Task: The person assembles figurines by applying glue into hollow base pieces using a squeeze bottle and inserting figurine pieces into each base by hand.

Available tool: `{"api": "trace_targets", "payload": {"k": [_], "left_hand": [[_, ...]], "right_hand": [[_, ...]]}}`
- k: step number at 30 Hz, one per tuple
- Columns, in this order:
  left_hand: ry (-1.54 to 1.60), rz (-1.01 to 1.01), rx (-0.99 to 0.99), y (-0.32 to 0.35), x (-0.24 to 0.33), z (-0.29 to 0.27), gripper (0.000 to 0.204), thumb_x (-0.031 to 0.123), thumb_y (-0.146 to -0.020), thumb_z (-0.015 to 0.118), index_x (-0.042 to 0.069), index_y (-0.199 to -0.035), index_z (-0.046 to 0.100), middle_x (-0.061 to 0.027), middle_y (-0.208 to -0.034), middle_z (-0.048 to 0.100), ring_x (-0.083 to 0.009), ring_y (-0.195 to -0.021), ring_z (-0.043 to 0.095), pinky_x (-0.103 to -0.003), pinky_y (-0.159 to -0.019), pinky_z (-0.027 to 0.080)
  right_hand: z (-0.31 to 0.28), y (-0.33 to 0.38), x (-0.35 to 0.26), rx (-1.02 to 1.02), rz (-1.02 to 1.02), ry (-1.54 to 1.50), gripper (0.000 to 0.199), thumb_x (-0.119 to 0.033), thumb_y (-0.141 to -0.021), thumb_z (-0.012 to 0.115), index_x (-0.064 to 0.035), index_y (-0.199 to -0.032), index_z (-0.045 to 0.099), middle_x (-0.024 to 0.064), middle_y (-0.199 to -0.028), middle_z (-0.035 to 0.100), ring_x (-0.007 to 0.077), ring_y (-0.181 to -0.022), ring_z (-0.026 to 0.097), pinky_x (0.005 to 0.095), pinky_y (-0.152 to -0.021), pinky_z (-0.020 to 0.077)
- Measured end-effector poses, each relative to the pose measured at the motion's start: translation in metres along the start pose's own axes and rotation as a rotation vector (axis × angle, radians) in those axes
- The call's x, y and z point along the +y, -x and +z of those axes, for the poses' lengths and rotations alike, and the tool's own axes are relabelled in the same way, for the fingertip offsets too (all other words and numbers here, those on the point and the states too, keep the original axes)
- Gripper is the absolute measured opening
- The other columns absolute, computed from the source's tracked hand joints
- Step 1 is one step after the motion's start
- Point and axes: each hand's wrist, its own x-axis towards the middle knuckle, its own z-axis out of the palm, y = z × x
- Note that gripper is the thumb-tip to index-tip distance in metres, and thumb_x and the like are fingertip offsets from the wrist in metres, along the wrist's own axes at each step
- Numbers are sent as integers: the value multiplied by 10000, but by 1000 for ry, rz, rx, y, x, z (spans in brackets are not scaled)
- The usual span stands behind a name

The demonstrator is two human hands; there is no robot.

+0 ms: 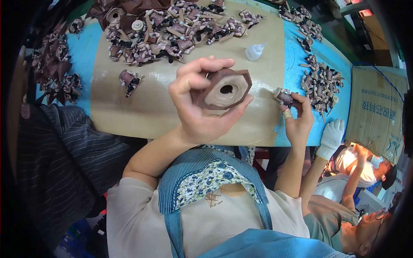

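My left hand (195,107) at frame centre, fingers curled round brown octagonal piece (226,89) with centre hole. My right hand (297,118), centre right, pinches small figure (285,97). Judging: joining not done. Glue bottle (254,51) beyond on bench (150,107); big heap (172,30) upper left remains.

Brown octagonal holed piece (226,89) – held up, small brown figure (285,97) – gripped
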Motion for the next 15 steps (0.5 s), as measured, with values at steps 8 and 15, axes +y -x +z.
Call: {"api": "trace_targets", "payload": {"k": [8,15], "left_hand": [[549,-899,-160,-1,20,-24,778,47,-695,808,-6,-1287,307,-108,-1223,475,-165,-1107,522,-316,-960,439],[235,-786,-272,6,25,-14,714,40,-647,856,10,-1194,399,-79,-1040,606,-160,-962,609,-303,-847,502]], "right_hand": [[2,-4,-73,-296,297,-1080,473,82,-776,690,15,-1199,489,110,-1062,596,160,-946,609,264,-758,519],[1,-1,-89,-457,553,-1381,591,1,-797,695,-7,-1301,387,84,-1081,544,173,-1040,562,288,-862,474]]}}
